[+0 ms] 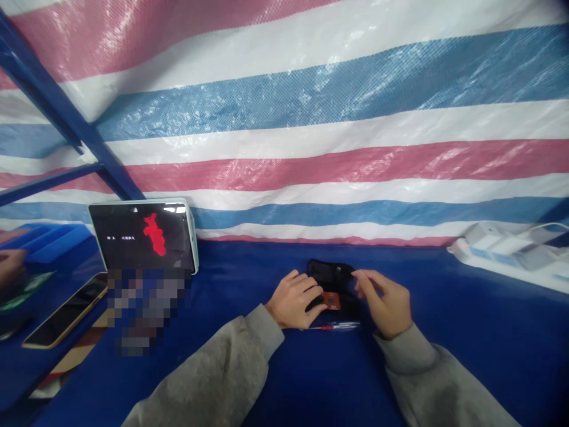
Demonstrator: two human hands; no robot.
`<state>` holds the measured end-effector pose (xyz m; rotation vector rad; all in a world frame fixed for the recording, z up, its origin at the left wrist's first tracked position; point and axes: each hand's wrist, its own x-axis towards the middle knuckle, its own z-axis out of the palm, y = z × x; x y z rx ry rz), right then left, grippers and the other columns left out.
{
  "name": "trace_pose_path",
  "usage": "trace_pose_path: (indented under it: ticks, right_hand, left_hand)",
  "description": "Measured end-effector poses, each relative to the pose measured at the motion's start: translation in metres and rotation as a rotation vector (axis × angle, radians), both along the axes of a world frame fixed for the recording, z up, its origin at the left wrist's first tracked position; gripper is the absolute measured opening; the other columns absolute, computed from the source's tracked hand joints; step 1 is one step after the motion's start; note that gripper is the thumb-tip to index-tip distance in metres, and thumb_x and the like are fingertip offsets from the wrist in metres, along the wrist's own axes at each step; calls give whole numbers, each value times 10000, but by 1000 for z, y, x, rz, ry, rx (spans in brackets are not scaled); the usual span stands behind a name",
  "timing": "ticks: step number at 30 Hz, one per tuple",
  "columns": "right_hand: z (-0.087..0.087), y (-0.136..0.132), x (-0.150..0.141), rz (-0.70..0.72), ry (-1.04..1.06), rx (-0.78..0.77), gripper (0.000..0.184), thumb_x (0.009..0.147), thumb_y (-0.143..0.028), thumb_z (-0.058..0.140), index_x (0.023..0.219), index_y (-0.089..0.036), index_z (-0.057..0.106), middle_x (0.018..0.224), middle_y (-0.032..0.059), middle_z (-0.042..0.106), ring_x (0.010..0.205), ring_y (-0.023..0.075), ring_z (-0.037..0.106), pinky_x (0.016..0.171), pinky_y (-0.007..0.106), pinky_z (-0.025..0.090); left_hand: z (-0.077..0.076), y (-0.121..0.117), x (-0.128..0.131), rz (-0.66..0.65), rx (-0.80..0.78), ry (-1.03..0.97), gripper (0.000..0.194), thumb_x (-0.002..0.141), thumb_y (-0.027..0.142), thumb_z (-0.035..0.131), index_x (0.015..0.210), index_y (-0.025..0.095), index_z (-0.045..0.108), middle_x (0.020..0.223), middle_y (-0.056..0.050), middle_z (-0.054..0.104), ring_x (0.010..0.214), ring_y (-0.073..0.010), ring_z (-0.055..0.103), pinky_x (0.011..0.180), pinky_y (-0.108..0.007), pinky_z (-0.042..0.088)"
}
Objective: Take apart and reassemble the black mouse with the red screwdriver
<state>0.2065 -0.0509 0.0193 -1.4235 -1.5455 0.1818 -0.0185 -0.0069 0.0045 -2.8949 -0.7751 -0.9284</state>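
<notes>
A black plastic housing with an orange-brown circuit board [331, 301] lies on the blue tabletop. My left hand [297, 301] is curled over its left end, fingers bent and thumb against the near side. Just behind it rests a rounded black plastic shell [328, 273] with a small light spot near its right end. My right hand [386, 301] has thumb and index finger pinched together at the shell's right tip; whatever is between them is too small to make out. In front of the housing lies a screwdriver [340, 326] with a clear handle and a red part.
To the left, a tablet [144, 237] stands upright, with a phone [69, 308] beside it. Another person's hand [11, 267] shows at the far left near a blue bin [60, 242]. White power strips [511, 255] lie at right. A striped tarp [311, 166] hangs behind.
</notes>
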Motion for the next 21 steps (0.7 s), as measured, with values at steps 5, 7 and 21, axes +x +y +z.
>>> trace_pose_path:
  ticks: [5,7,21]
  right_hand:
    - [-3,3,1,-33,-62,42,258,918,-405,537,866,-224,713,767,25,704,630,155,651,677,289,540]
    - [-10,8,4,-30,-131,53,230,895,-392,546,929,-236,711,949,61,696,797,192,672,788,341,552]
    - [-21,17,13,37,-108,-1,248,920,-454,533,961,-230,632,1012,73,735,869,213,717,834,358,569]
  left_hand:
    - [-2,2,1,35,-63,13,286,929,434,603,963,163,688,866,-68,680,790,-202,626,725,-346,464]
    - [-3,3,0,35,-84,3,278,932,427,608,1001,170,689,895,-68,687,812,-203,633,741,-344,473]
    - [-4,6,-1,50,-163,-59,364,966,490,559,1127,185,675,1036,-79,696,934,-218,658,845,-372,514]
